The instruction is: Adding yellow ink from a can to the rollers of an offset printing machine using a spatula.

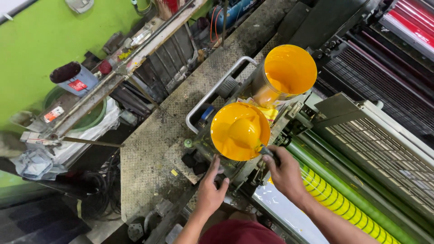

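Note:
A round tin of thick yellow ink stands open on a printing machine. My left hand rests on the machine just below the tin, fingers bent against the metal. My right hand grips a dark-handled ink knife whose tip dips into the tin's right edge. A second open tin, smeared yellow inside, stands behind it.
Green and yellow-striped rollers run down the right. A grey mesh guard lies beyond them. A metal handle bar sits left of the tins. A cluttered shelf with a small tin stands against the green wall.

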